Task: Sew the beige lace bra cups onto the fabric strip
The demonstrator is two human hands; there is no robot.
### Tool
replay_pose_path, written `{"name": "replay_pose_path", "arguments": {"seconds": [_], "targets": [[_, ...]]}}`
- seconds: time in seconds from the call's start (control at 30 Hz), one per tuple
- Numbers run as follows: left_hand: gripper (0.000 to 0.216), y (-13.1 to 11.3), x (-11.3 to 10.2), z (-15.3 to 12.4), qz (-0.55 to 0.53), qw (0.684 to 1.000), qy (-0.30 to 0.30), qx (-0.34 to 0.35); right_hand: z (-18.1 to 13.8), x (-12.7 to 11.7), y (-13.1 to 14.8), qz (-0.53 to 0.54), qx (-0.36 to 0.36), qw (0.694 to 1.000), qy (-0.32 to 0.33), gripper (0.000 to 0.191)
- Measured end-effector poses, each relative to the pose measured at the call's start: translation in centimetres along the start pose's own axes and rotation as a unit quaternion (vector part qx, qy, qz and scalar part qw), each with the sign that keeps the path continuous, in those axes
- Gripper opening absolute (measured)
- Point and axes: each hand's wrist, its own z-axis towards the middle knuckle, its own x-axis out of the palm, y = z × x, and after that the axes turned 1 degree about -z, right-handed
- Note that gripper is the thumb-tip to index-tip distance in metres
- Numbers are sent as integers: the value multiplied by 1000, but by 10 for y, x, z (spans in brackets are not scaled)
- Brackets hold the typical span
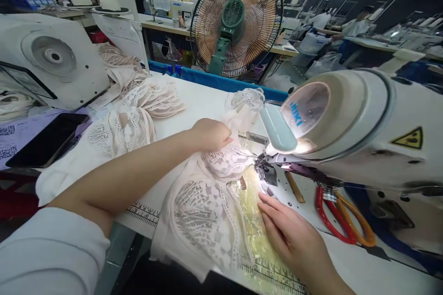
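Note:
A pale lace bra (207, 221) lies across the front of the table, one cup hanging near the edge and the other reaching the needle area of a JUKI sewing machine (265, 166). My left hand (212, 136) is closed on the bra's fabric, behind the cup closest to the needle. Its fingertips are partly hidden. My right hand (294, 235) rests palm down, fingers stretched out, on the table and the edge of a yellow taped strip (256, 221) beside the bra. Nothing shows in that hand.
Red- and orange-handled scissors (346, 216) lie under the machine arm. Stacked lace bras (121, 131) sit at the left, with a black phone (48, 140) beyond them. A large fan (237, 20) stands behind the table. Other people work at machines in the background.

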Motion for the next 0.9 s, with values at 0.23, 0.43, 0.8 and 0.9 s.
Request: {"name": "replay_pose_path", "arguments": {"seconds": [0.23,0.43,0.8,0.9], "targets": [[34,16,16,53,-91,986,-137,31,-4,4,-3,-4,4,1000,8,22],[38,28,9,99,-208,966,-140,-68,-5,5,-3,4,17,1000,6,22],[67,69,17,129,-182,957,-17,-225,-2,5,-8,20,5,1000,-17,22],[65,98,15,118,-154,946,-40,-282,-3,6,-11,22,4,1000,-5,22]]}}
